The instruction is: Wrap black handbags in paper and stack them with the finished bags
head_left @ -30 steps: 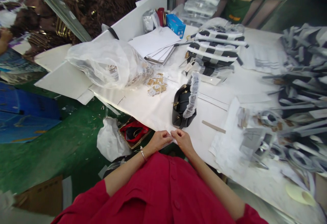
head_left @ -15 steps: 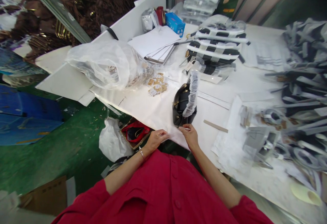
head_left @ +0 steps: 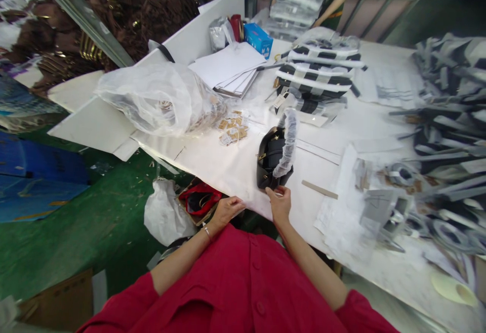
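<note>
Located just in from the middle of the front edge of the table [head_left: 212,163]: bag [head_left: 269,156], black, upright. Fitted with handle [head_left: 289,143], wrapped in crinkled translucent film and arched over the top.

Left hand [head_left: 230,209]: at the front edge, left of the bag and apart from it, with tips of thumb and forefinger close together and a bracelet [head_left: 207,232] at the wrist. Cannot tell whether empty or holding something thin. Right hand [head_left: 280,204]: over the front edge, at the near end of the bag, with bent fingers close against its base. Cannot tell whether gripping or merely touching. Both hands apart from one another.

Left of the bag, loosely piled: tags [head_left: 236,133], tan. Toward the left end of the front edge: plastic sack [head_left: 167,95], lying on its side. Behind that: papers [head_left: 230,65], loosely stacked, with blue box [head_left: 258,40] just beside. Between the bag and the far edge: striped bags [head_left: 318,84], black and white. Right of the bag, apart: strip [head_left: 319,190], narrow. Along the right edge: heap [head_left: 455,125], black and grey, blurred. At the near right corner: roll [head_left: 451,287], pale.

Below the front edge: carton [head_left: 206,216] with red item [head_left: 213,197] inside, next to white sack [head_left: 167,216]. Beyond the far edge: co-worker's arm [head_left: 337,4], near wrapped stack [head_left: 296,9].
</note>
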